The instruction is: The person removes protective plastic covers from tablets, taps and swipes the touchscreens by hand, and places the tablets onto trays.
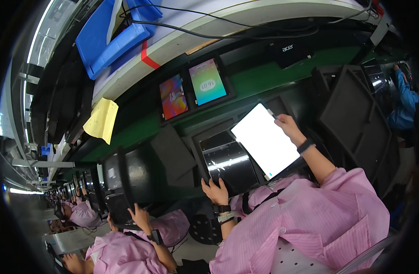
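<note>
My right hand (290,130) grips the far right edge of a tablet (266,140) whose screen glows plain white. The tablet is tilted and partly overlaps a black tray. In that tray lies a dark-screened tablet (227,162), which reflects a ceiling light. My left hand (214,192) is at the tray's near edge, fingers apart and fingertips close to the dark tablet. Whether they touch it I cannot tell. Both wrists wear dark bands. Farther off, two lit tablets, one red and orange (173,97), one green and yellow (206,82), sit in a black tray.
Black foam sheets (173,153) lie left of the tray, on the green bench (255,77). Stacked black trays (351,114) stand at right. A blue bin (111,50), cables (209,34) and yellow paper (102,119) are on the far side. A co-worker's hand (140,218) is at left.
</note>
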Available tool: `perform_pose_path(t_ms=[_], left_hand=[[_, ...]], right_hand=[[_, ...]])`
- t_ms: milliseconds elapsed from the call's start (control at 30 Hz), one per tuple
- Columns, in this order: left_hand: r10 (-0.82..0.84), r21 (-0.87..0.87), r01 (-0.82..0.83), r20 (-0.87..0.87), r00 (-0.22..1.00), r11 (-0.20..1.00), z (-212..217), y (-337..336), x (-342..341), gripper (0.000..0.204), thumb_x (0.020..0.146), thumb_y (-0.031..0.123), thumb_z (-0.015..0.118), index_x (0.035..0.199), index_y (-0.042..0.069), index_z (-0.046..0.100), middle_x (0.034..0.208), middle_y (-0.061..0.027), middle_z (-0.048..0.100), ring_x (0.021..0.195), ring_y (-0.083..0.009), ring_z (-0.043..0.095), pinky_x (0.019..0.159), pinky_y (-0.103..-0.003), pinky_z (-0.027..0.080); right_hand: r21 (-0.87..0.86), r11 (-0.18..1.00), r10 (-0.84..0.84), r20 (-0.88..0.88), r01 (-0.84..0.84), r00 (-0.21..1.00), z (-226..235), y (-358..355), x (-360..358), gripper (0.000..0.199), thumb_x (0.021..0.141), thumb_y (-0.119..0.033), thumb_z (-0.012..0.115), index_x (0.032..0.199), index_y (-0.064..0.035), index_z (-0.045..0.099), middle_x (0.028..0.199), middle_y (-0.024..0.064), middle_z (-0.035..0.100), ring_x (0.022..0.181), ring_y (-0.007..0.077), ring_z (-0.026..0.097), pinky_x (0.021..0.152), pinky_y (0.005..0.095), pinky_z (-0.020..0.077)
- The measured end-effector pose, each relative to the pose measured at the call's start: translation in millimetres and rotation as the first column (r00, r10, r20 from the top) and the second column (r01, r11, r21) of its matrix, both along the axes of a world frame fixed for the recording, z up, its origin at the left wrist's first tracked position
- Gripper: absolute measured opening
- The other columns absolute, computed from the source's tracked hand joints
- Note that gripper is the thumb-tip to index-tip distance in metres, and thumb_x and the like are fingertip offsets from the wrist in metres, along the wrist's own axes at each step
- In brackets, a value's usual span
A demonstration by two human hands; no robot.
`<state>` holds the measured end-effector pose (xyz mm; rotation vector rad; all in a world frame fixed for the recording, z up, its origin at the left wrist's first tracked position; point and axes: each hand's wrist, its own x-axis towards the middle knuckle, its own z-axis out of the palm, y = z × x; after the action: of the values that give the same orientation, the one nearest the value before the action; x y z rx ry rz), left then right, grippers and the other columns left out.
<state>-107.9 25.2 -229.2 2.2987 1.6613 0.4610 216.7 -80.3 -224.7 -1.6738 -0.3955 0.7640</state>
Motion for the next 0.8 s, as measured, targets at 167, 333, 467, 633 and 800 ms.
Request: perform_pose_path(t_ms=[167, 333, 467, 633, 800], left_hand=[[0.126, -0.178, -0.101, 0.134, 0.983, 0.979, -12, 5, -13, 0.036, 0.078, 0.027, 0.060, 0.090, -0.006, 0.055, 0.121, -0.0264, 0.038, 0.113, -0.0384, 0.036, 0.092, -0.043, 0.032], [0.162, -0.194, -0.115, 0.245, 0.956, 0.974, -13, 5, -3, 0.035, 0.078, 0.028, 0.059, 0.085, -0.005, 0.053, 0.117, -0.0283, 0.040, 0.109, -0.0398, 0.039, 0.091, -0.042, 0.033], [0.168, -0.158, -0.143, 0.159, 0.973, 0.977, -17, -3, 2, 0.036, 0.079, 0.029, 0.058, 0.089, -0.005, 0.053, 0.117, -0.0279, 0.040, 0.108, -0.0401, 0.040, 0.090, -0.042, 0.034], [0.156, -0.138, -0.137, 0.134, 0.979, 0.981, -14, -2, 6, 0.036, 0.079, 0.029, 0.057, 0.091, -0.005, 0.052, 0.116, -0.0270, 0.041, 0.104, -0.0398, 0.043, 0.088, -0.043, 0.035], [0.122, -0.036, -0.118, 0.182, 0.976, 0.992, -16, 0, 5, 0.031, 0.081, 0.027, 0.056, 0.079, -0.003, 0.051, 0.098, -0.0227, 0.047, 0.089, -0.0345, 0.046, 0.080, -0.041, 0.036]], right_hand=[[-0.098, 0.954, -0.228, 0.375, 0.283, 0.899, 3, -52, -22, 0.017, 0.082, -0.011, 0.054, 0.089, 0.0054, 0.055, 0.067, 0.0113, 0.056, 0.058, 0.0160, 0.051, 0.056, 0.0298, 0.0411], [-0.138, 0.899, -0.304, 0.488, 0.416, 0.818, -6, -78, -21, 0.021, 0.080, -0.010, 0.054, 0.094, 0.0059, 0.055, 0.072, 0.0187, 0.056, 0.065, 0.0320, 0.054, 0.063, 0.0377, 0.0439], [-0.390, 0.900, 0.196, 0.759, 0.192, 0.621, 37, -60, -12, 0.032, 0.069, 0.000, 0.056, 0.101, -0.0016, 0.058, 0.088, 0.0136, 0.045, 0.083, 0.0291, 0.046, 0.071, 0.0373, 0.0404], [-0.118, 0.965, -0.040, 0.816, 0.234, 0.577, 66, 5, 31, 0.034, 0.068, -0.003, 0.058, 0.101, -0.0018, 0.057, 0.092, 0.0149, 0.046, 0.088, 0.0297, 0.047, 0.075, 0.0363, 0.0404], [0.124, 0.732, -0.503, -0.565, 0.670, 0.654, 10, 111, 146, 0.045, 0.072, -0.015, 0.063, 0.111, 0.0023, 0.048, 0.095, 0.0108, 0.050, 0.086, 0.0213, 0.051, 0.072, 0.0352, 0.0459]])
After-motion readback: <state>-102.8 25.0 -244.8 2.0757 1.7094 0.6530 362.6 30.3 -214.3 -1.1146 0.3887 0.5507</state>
